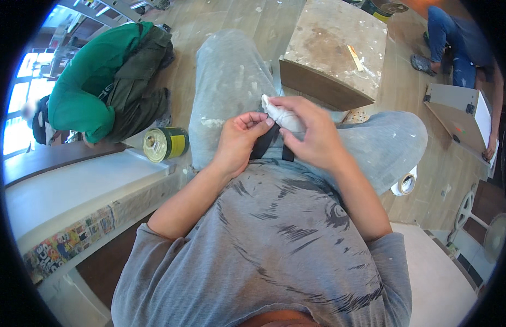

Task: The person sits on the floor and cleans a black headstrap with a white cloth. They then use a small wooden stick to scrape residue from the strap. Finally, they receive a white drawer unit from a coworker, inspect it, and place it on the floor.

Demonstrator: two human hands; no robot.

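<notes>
A white wad (285, 118), looking like a bunched cloth, sits in my right hand (314, 126) above my lap. My fingers and thumb close around it, and its pointed end sticks out toward the upper left. Close beside the wad, my left hand (240, 140) is pinched with thumb against fingers; whatever is between the fingertips is too small to make out. Black straps (265, 143) hang down at my waist just below both hands. My knees are spread in pale grey, paint-spotted trousers (231, 76).
A stained wooden box (335, 41) stands ahead with a small strip (354, 58) on top. A green-yellow can (164, 144) is at the left, a white tub (404, 184) at the right. One person in green (86, 82) bends at left; another kneels right by a panelled box (455, 111).
</notes>
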